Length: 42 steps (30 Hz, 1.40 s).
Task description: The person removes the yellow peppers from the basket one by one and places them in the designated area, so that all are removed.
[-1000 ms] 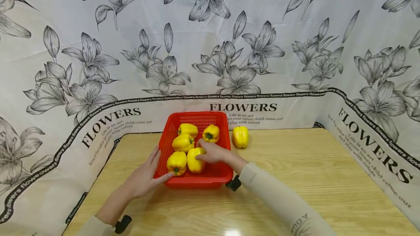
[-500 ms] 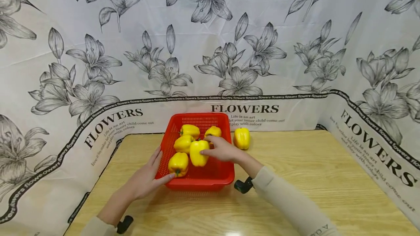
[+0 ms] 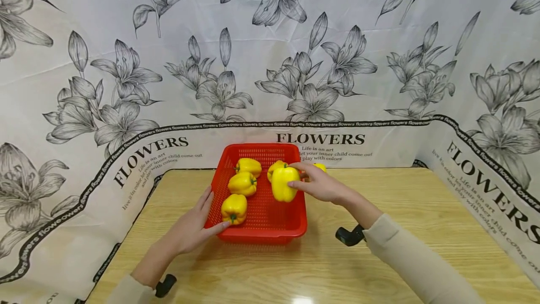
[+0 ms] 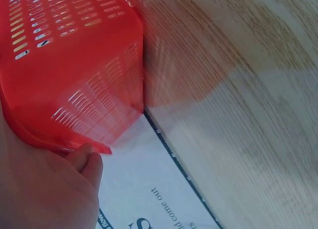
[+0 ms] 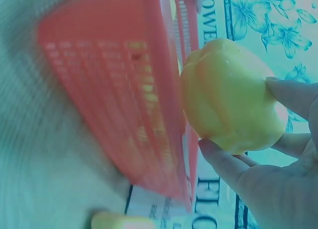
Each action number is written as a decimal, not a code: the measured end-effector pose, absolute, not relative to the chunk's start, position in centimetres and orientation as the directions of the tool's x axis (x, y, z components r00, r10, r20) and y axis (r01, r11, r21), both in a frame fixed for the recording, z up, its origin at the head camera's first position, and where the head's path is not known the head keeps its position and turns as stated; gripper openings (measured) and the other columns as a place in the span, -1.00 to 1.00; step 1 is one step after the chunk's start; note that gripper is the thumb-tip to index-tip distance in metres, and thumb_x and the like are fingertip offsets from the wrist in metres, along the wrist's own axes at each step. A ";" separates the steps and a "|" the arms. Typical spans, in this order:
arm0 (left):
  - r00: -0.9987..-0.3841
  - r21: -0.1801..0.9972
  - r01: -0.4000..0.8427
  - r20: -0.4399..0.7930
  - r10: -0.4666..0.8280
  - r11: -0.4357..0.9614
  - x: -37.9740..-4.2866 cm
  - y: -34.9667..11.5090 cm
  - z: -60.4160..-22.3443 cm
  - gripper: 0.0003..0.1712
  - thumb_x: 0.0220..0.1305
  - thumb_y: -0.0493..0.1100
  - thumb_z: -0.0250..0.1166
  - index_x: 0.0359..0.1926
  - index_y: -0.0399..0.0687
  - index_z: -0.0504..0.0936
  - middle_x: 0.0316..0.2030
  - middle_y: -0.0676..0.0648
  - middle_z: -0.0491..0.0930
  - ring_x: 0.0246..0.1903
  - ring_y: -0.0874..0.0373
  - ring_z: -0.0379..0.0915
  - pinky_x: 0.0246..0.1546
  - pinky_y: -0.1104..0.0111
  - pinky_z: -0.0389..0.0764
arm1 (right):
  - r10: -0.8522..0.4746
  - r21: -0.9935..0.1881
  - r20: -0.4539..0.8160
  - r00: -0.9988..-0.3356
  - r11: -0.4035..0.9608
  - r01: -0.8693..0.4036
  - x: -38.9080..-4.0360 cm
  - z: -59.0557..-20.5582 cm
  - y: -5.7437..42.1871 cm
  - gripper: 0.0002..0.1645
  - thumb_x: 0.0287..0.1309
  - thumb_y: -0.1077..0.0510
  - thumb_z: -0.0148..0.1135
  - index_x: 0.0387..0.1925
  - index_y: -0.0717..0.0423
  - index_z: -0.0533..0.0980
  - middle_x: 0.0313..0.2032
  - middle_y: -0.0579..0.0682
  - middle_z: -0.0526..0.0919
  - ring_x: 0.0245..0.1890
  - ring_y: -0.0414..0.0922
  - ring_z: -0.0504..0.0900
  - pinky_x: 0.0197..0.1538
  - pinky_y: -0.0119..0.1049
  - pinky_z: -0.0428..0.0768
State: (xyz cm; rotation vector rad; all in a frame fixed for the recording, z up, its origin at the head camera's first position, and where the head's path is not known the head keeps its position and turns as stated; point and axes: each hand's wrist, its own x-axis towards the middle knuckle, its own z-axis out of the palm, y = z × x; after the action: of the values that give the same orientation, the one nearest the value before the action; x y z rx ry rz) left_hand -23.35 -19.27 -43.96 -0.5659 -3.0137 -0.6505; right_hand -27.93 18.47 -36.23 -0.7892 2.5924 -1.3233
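In the head view a red plastic basket (image 3: 270, 234) stands on the table with several yellow bell peppers in it. My right hand (image 3: 318, 183) pinches one yellow bell pepper (image 3: 285, 185) between thumb and fingers, above the right side of the basket. The right wrist view has this bell pepper (image 5: 228, 97) raised beside the basket rim, fingertips on its sides. My left hand (image 3: 191, 224) holds the basket's left rim, its thumb at the front corner near a bell pepper (image 3: 234, 209). In the left wrist view two curled fingers (image 4: 92, 164) lie at the rim.
Two more bell peppers lie along the basket's left side, including one in the middle (image 3: 242, 184). Another bell pepper (image 3: 319, 167) outside the basket is mostly hidden behind my right hand. A flower-printed cloth (image 3: 236, 133) hangs behind the wooden table (image 3: 405, 210).
My right hand has lifted a bell pepper from the front middle of the basket and carried it up and to the right. The left hand keeps its place on the rim.
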 end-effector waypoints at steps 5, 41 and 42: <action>-0.936 0.399 0.347 0.089 0.341 0.849 -23.5 -19.2 -43.8 0.23 0.33 0.53 0.09 0.63 -0.21 -0.12 0.64 -0.13 -0.26 0.46 -0.29 0.17 0.33 -0.15 0.38 | -0.514 -0.794 0.140 -0.846 0.452 -0.406 -28.2 -35.4 20.8 -0.33 0.44 0.11 0.22 0.43 0.34 0.31 0.33 0.33 0.41 0.27 0.36 0.46 -0.04 -0.09 0.71; -0.940 0.415 0.332 0.068 0.335 0.847 -23.4 -19.4 -43.9 0.24 0.33 0.52 0.11 0.64 -0.18 -0.15 0.65 -0.12 -0.28 0.48 -0.29 0.12 0.37 -0.15 0.33 | -0.328 -0.781 0.028 -0.944 0.583 -0.225 -32.6 -38.3 31.8 -0.13 0.48 0.05 0.19 0.53 0.45 0.05 0.46 0.46 0.15 0.37 0.45 0.30 0.31 0.29 0.42; -0.940 0.416 0.331 0.067 0.334 0.847 -23.4 -19.4 -43.9 0.24 0.32 0.52 0.11 0.64 -0.18 -0.15 0.65 -0.11 -0.28 0.48 -0.29 0.12 0.37 -0.15 0.33 | -0.324 -0.779 0.024 -0.946 0.587 -0.221 -32.7 -38.4 32.0 -0.13 0.49 0.05 0.18 0.53 0.45 0.04 0.46 0.47 0.15 0.37 0.45 0.29 0.31 0.30 0.42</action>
State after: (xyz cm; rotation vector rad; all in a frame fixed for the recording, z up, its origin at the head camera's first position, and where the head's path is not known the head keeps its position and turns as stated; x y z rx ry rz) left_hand -23.40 -19.37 -43.88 -0.5447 -3.0272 -0.6787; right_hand -32.75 31.97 -38.42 -0.4639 2.6902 -1.2943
